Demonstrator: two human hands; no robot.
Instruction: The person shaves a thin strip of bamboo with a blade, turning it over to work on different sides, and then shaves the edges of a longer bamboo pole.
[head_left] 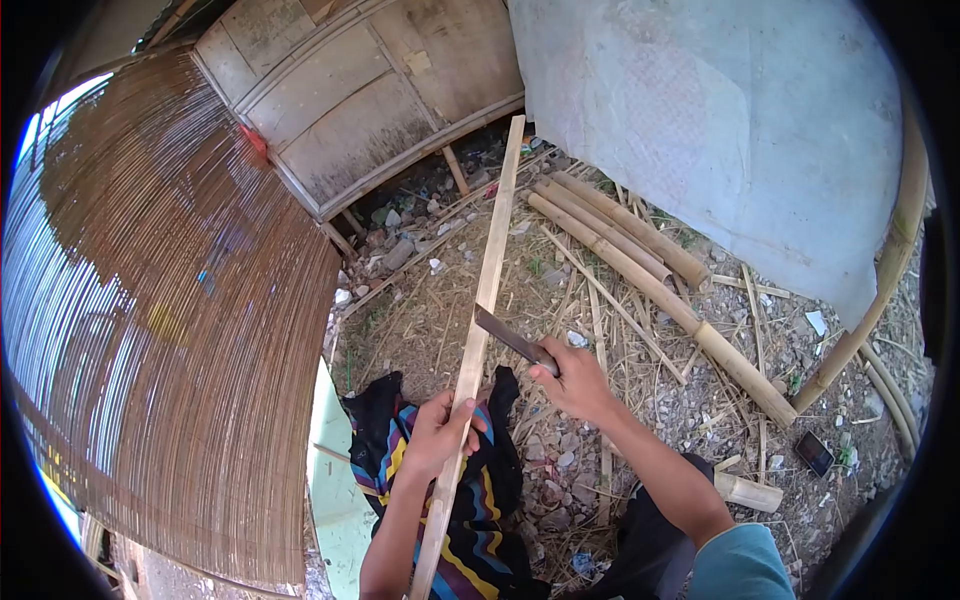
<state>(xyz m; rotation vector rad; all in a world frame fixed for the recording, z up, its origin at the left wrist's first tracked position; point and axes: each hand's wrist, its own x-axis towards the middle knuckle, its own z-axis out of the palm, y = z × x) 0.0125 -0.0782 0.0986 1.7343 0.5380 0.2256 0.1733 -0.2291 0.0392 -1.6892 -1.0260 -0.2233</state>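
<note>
The bamboo strip (491, 262) runs lengthwise through the middle of the view, slanting from the lower edge up toward the wood-panelled wall (345, 95). Its lower part passes over a black cloth with multicoloured stripes (488, 500).

Left hand (437, 437): fingers curled around the strip, thumb pressed along its upper face. Right hand (578, 383): fingers wrapped around the handle of a broad-bladed knife (512, 336), thumb lying along it. The blade end meets the strip's right edge above the left hand; whether it bites into the bamboo cannot be determined.

To the right, several bamboo poles (640, 277) lie on ground strewn with shavings and stones. Further right lies a dark rectangular object (815, 453); any marking on it is too small to read. A slatted screen (200, 370) stands left.
</note>
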